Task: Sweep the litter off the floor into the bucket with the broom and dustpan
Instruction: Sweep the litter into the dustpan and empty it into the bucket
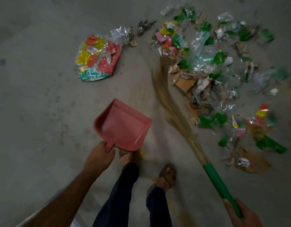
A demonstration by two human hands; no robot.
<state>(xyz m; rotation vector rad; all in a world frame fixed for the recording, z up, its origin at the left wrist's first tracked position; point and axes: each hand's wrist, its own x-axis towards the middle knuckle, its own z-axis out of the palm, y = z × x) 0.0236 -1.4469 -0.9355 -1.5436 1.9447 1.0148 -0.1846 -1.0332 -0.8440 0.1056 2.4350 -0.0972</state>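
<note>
My left hand (pixel 99 157) grips the short handle of a pink dustpan (pixel 123 126), held above the grey floor with its open mouth facing up and right; the pan holds nothing. My right hand (pixel 241 213) grips the green handle (pixel 218 184) of a grass broom. Its long tan bristles (pixel 167 99) are blurred and reach up to the left edge of a wide spread of litter (pixel 215 71): green and clear plastic wrappers, cardboard scraps, paper. A smaller bunch of red, yellow and teal wrappers (pixel 97 58) lies apart at upper left. No bucket is in view.
My two sandalled feet (pixel 166 177) and dark trouser legs stand just below the dustpan. Bare concrete floor (pixel 35 95) stretches to the left. A few dried leaves (pixel 144 26) lie between the two litter piles.
</note>
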